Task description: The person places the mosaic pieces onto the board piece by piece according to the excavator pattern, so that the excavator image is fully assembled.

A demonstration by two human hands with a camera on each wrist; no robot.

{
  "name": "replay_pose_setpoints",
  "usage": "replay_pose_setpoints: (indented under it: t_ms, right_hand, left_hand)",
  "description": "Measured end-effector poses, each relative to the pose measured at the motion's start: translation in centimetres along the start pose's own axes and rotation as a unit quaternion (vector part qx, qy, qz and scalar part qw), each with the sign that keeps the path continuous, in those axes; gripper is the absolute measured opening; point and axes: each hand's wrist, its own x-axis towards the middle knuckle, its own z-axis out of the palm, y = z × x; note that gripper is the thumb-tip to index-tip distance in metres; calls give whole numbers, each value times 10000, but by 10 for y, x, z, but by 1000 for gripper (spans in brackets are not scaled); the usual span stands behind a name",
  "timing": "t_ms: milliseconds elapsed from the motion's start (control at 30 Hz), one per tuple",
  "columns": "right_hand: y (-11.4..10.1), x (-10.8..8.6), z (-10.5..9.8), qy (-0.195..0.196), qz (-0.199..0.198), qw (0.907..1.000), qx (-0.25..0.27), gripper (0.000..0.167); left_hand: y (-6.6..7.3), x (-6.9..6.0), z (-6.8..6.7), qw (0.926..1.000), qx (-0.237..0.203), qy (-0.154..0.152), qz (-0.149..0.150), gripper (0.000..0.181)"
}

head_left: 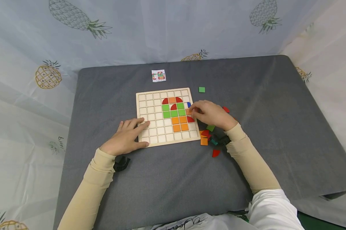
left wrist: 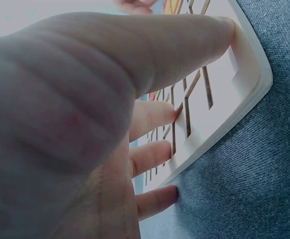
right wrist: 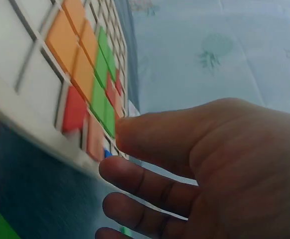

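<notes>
A pale wooden grid board [head_left: 156, 123] lies on the table, with orange, green and red tiles in its right part. My left hand [head_left: 126, 135] rests on the board's lower left corner, fingers spread and thumb along the near edge. At the right edge my right hand [head_left: 211, 113] hovers with thumb and forefinger apart, touching or close to an orange tile [right wrist: 94, 137]. Just beyond that tile is a blue piece [head_left: 188, 104], partly hidden by the fingers in the right wrist view. A red quarter-round tile [head_left: 190, 119] sits in the cell nearer me.
Loose orange, red and green pieces, among them an orange square [head_left: 204, 141] and a red quarter-round [head_left: 216, 153], lie beside the board under my right wrist. A lone green square [head_left: 202, 89] is beyond the board. A small pattern card [head_left: 158, 76] lies farther back.
</notes>
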Motion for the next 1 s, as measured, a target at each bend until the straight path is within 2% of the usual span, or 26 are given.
replay_pose_setpoints:
  t_ms: [100,233,367,500,633,833,1000]
  right_hand:
    - [14,-5,-13,123,325,9994,-49,27]
    - [39,-17,-35,76,1015,9947,-112,31]
    - [62,-31,-53,-143,1666,9858,-129,34]
    - [73,-38,-61,-520,2034,9777,-73,42]
    - [75,-37,-59,-631,2083,9760,37,43]
    - [72,-31,-53,-454,1701,9844,-3,26]
    - [71,-30,-51,-520,1775,9827,-77,26]
  left_hand:
    - [1,0,0,10000,15,17,23,80]
    - [1,1,0,9999,46,60,69,78]
    - [1,1,1,9999,35,69,73,79]
    - [0,0,1,9999,30,61,74,80]
    - [0,0,1,9999,4,64,85,80]
    - [-1,-1,1,10000,-1,53,48,81]
    - [-1,-1,1,10000,31,44,55,81]
